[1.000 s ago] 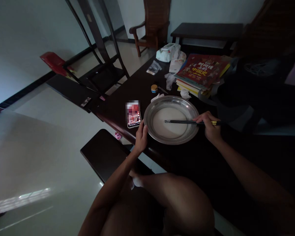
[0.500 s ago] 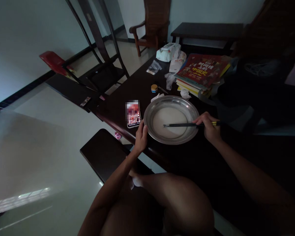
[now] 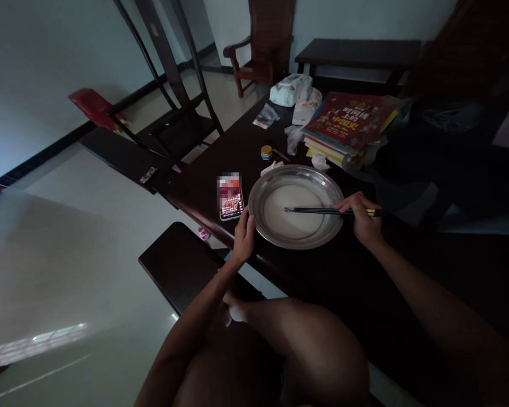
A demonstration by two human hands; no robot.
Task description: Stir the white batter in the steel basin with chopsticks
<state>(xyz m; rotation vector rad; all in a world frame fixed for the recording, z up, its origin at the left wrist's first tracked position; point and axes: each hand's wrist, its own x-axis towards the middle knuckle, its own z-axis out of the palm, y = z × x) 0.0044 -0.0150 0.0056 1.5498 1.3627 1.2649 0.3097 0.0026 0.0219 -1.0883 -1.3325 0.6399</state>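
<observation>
A wide metal bowl (image 3: 296, 243) stands on the dark table, with a whitish liquid or batter (image 3: 292, 223) in its bottom. My left hand (image 3: 243, 237) grips the bowl's left rim, thumb and fingers closed on the edge. In my right hand (image 3: 362, 219), at the right side of the bowl, is a pair of black chopsticks (image 3: 318, 211) with gold bands near the back end. They lie almost level over the bowl, and their pale-coated tips reach the middle of the white contents. Whether the tips dip in, I cannot tell.
Left of the bowl lies a lit phone (image 3: 231, 198). Behind it are a small gold-lidded jar (image 3: 266, 152), crumpled tissue (image 3: 320, 162), plastic packs (image 3: 291, 90) and a stack of books (image 3: 348, 121). A dark bench (image 3: 180, 265) stands by the table's near left edge.
The chopstick tips have shifted slightly up and to the right within the bowl, as my right hand moved a little. My left hand and the bowl have stayed in place.
</observation>
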